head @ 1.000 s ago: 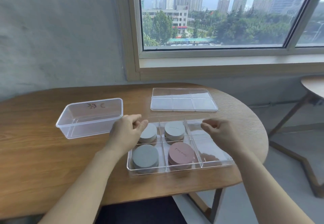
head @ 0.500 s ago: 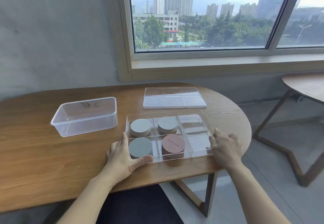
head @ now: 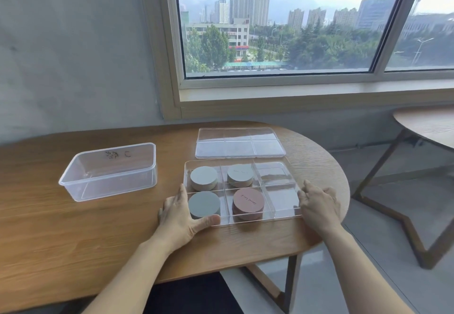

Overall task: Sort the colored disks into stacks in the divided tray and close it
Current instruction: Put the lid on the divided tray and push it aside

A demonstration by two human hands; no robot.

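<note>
By the right near edge of the tabletop [head: 73,235], one clear tray [head: 282,199] of six compartments, uncovered, with four stacks in the left four: three grey stacks [head: 204,178] and one pink stack [head: 248,204] at near middle. One lid [head: 239,142] flat just beyond the tray, one clear tub [head: 110,171] well to the left. Left grip [head: 179,215] wide round the tray's near left corner, fingers straight along the left wall, thumb along the near wall; right grip [head: 319,205] against the right wall, fingers curled out of sight, hold impossible to tell.
</note>
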